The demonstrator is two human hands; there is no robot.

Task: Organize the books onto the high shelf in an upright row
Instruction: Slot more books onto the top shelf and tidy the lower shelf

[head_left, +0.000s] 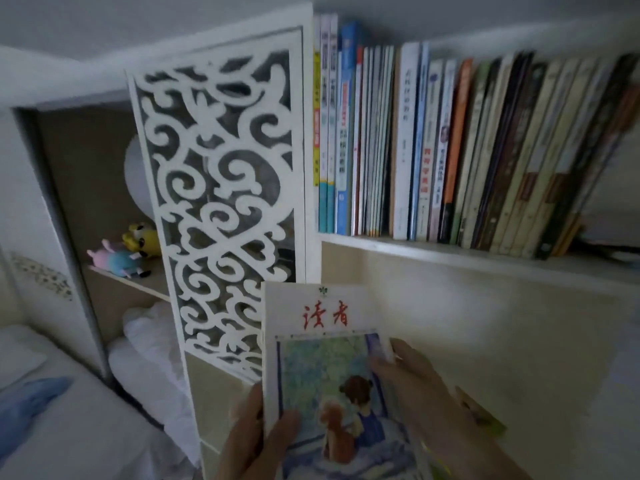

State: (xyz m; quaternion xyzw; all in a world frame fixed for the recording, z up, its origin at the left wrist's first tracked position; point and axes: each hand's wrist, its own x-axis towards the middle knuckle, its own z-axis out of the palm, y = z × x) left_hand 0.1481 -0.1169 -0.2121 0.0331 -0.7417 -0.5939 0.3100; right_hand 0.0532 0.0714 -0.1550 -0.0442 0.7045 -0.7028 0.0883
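Observation:
I hold a thin white magazine (pixel 322 362) with red characters and a painted picture of a child, low in the middle of the view, below the high shelf (pixel 433 249). My left hand (pixel 252 438) grips its lower left edge, thumb on the cover. My right hand (pixel 426 393) holds its right edge; a second book with a green-yellow cover (pixel 485 415) shows behind that hand. On the high shelf stands a long row of books (pixel 433 143): those on the left are upright, those toward the right lean left.
A white carved lattice panel (pixel 221 188) stands left of the shelf. Behind it, a lower cubby holds plush toys (pixel 128 251) and white bedding (pixel 149 341). A bed with a blue cloth (pixel 31 400) lies at lower left. A beige wall panel runs under the shelf.

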